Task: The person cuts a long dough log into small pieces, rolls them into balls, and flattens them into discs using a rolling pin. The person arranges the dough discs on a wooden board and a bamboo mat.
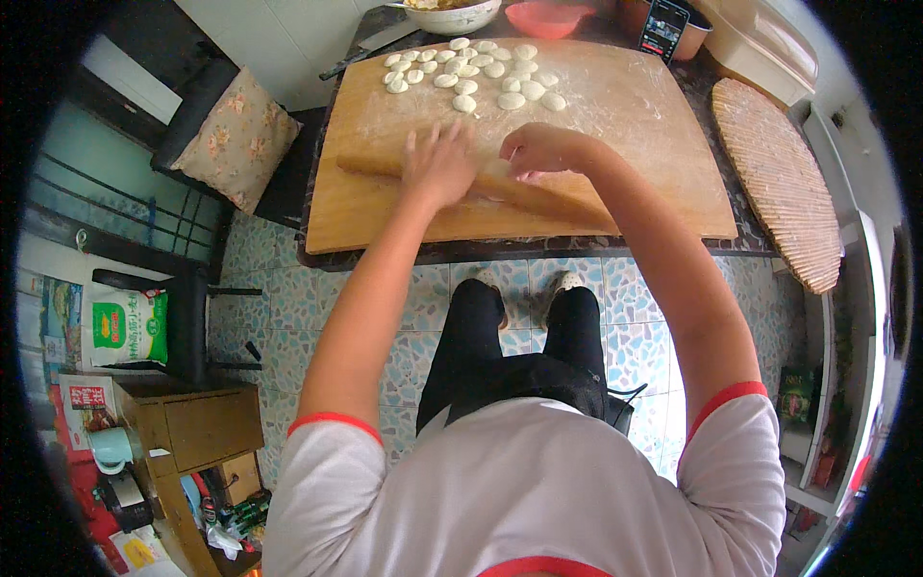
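Observation:
A long wooden rolling pin (371,166) lies slantwise near the front of a large floured wooden board (649,166). My left hand (441,167) rests palm down across its middle, fingers stretched out and spread beyond it. Just right of that, my right hand (544,149) is curled, its fingertips pinching the edge of a pale dough piece (496,168). Motion blurs both hands, and the dough is mostly hidden between them and the pin. Several small flattened dough rounds (465,103) are spread over the far part of the board.
Behind the board stand a bowl of filling (454,20), a red plastic bowl (548,20) and a propped phone (662,30). A cleaver (375,45) lies at the far left corner. On the right is a round slatted tray (779,180); a cushioned chair (234,141) stands left.

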A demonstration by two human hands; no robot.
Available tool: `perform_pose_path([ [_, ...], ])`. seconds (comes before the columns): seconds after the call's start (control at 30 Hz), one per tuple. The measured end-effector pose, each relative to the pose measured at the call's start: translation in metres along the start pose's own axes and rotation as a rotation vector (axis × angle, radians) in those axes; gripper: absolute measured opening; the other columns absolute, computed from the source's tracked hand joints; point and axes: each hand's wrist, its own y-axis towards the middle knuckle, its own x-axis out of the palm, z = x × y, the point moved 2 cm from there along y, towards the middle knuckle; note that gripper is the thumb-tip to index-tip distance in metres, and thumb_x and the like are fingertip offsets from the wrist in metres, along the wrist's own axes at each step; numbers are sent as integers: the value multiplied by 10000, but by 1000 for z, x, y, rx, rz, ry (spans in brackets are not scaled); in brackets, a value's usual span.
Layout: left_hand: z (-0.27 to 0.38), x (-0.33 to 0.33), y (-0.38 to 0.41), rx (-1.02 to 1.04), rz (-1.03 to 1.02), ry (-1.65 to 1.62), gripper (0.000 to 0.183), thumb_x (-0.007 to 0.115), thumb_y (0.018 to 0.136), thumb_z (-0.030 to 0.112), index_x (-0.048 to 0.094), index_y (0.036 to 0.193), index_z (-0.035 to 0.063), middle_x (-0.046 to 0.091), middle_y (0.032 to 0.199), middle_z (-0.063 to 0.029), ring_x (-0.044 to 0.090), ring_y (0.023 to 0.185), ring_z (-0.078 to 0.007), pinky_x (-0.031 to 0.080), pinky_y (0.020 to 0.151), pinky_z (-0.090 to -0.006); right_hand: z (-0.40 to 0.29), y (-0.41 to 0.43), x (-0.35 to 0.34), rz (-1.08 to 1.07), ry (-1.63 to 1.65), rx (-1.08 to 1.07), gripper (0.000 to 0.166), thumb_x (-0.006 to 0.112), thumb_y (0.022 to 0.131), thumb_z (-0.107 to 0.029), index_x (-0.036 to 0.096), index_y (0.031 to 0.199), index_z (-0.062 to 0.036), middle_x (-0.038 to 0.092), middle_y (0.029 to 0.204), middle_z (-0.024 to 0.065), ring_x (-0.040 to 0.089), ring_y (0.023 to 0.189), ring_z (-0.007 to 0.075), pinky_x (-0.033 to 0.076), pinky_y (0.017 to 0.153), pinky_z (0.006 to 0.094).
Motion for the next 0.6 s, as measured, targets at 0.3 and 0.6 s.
perform_pose_path([
  [0.3, -1, 18, -62, 105, 302, -74, 480, 389, 973, 279, 445, 1422, 119, 378, 1512, -121, 328, 1398, -347, 192, 1124, -564, -4, -1, 9, 216, -196, -157, 301, 690, 814, -224, 682, 1007, 7, 697, 938, 141, 659, 852, 234, 516, 783, 362],
  [0.6, -8, 25, 19, -31, 235, 23, 493, 397, 968, 256, 410, 1439, 110, 353, 1524, -127, 311, 1406, -347, 192, 1124, -570, -21, 5, 10, 139, -169, -137, 275, 666, 810, -176, 680, 1020, 2, 698, 944, 133, 667, 796, 228, 535, 732, 347],
])
